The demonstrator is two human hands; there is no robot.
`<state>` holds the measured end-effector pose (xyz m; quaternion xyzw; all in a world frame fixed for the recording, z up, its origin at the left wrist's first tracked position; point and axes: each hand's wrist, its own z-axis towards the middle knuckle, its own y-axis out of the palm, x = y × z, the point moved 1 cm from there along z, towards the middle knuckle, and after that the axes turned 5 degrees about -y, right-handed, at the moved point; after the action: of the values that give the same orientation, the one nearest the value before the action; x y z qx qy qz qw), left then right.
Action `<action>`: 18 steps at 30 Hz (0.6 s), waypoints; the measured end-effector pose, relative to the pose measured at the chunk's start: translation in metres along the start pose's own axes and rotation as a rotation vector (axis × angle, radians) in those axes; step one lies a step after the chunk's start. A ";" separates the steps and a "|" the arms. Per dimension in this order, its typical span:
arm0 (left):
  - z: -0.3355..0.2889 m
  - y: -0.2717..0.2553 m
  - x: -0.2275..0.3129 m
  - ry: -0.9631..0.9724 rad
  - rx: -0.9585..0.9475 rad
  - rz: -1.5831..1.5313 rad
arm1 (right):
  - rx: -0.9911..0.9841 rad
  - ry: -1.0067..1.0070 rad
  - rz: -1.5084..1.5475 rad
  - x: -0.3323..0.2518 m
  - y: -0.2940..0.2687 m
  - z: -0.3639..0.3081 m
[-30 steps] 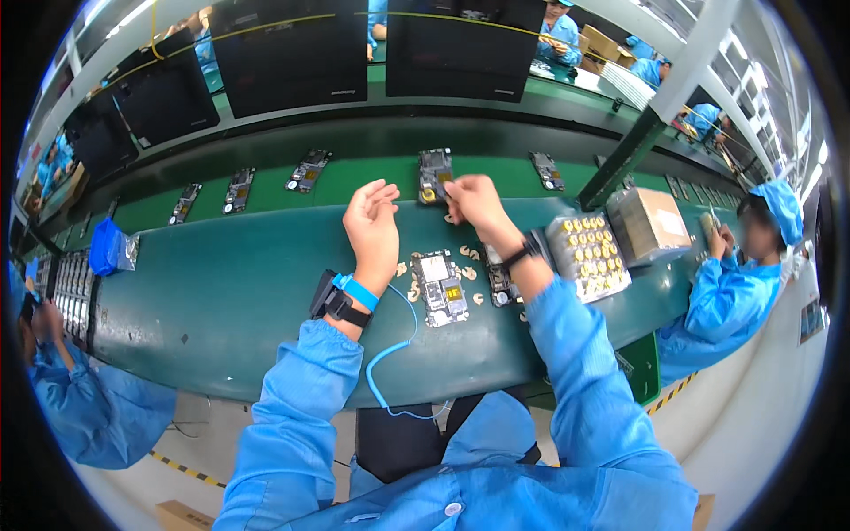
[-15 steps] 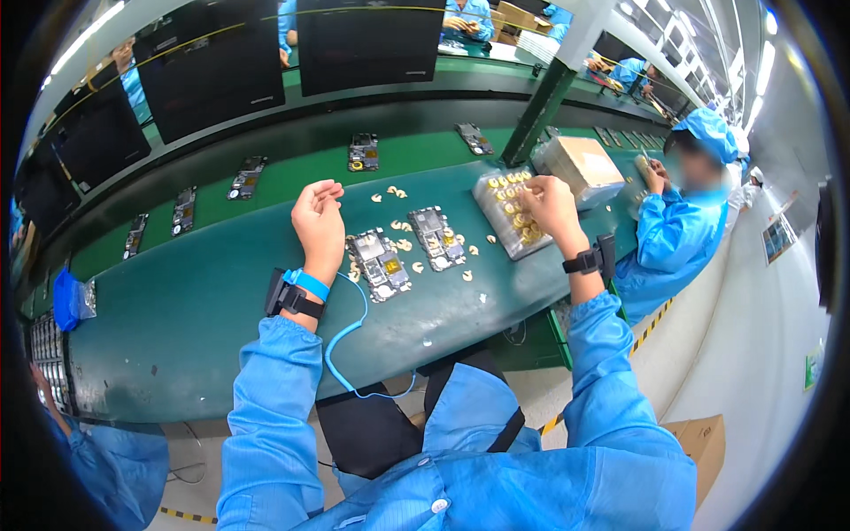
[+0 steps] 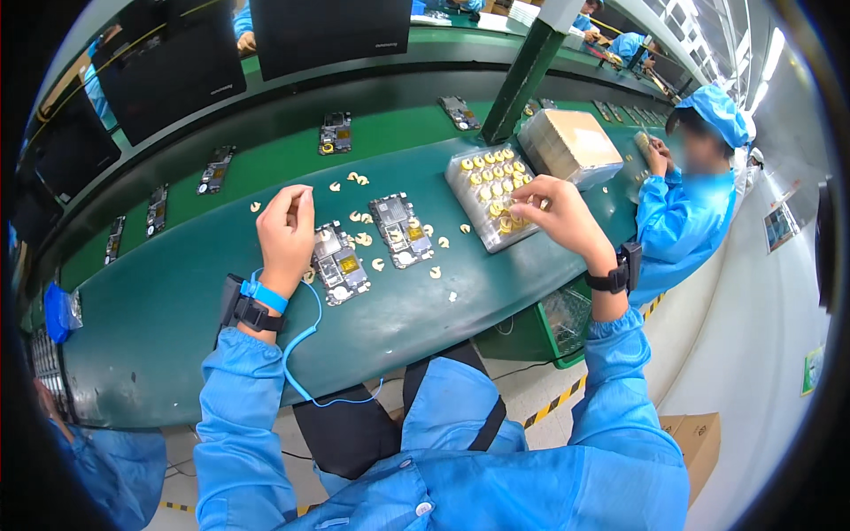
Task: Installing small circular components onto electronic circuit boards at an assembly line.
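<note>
My right hand [image 3: 567, 219] is over the near right part of a clear plastic tray [image 3: 478, 228]. Its thumb and fingertips are drawn together in a pinch by the round yellow parts [image 3: 486, 175] in the pockets; whatever they grip is hidden. To the left, my left hand [image 3: 288, 232] hovers with curled fingers beside a circuit board [image 3: 341, 265], its fingertips closed on something I cannot make out, if anything. A second circuit board [image 3: 402, 232] lies to the right of the first. Small cream-coloured curved pieces [image 3: 363, 239] are scattered around both boards.
A wrapped box [image 3: 571, 146] stands behind the tray beside a green post [image 3: 522, 80]. More circuit boards [image 3: 336, 133] lie along the back strip. A blue coiled cord [image 3: 297, 379] runs from my left wrist. At right sits a co-worker in blue [image 3: 691, 212].
My view has shifted, so the bench appears farther left. My right hand has moved right and nearer along the tray. The fingers of my left hand have curled in more.
</note>
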<state>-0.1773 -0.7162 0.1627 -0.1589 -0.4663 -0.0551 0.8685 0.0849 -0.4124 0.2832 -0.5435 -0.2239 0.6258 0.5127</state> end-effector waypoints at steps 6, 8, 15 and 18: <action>-0.006 0.000 0.003 0.070 -0.024 0.112 | -0.055 -0.187 -0.029 0.011 0.022 0.002; -0.005 0.000 0.006 0.081 -0.027 0.126 | -0.053 -0.228 -0.042 0.020 0.025 0.007; -0.003 -0.009 0.026 0.186 -0.059 0.213 | 0.078 -0.346 -0.207 0.022 0.033 0.024; -0.004 -0.015 0.032 0.299 -0.040 0.200 | 0.164 -0.234 0.104 -0.012 0.049 0.048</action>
<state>-0.1597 -0.7298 0.1906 -0.2121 -0.3127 -0.0006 0.9259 0.0204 -0.4280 0.2619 -0.4340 -0.2017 0.7269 0.4926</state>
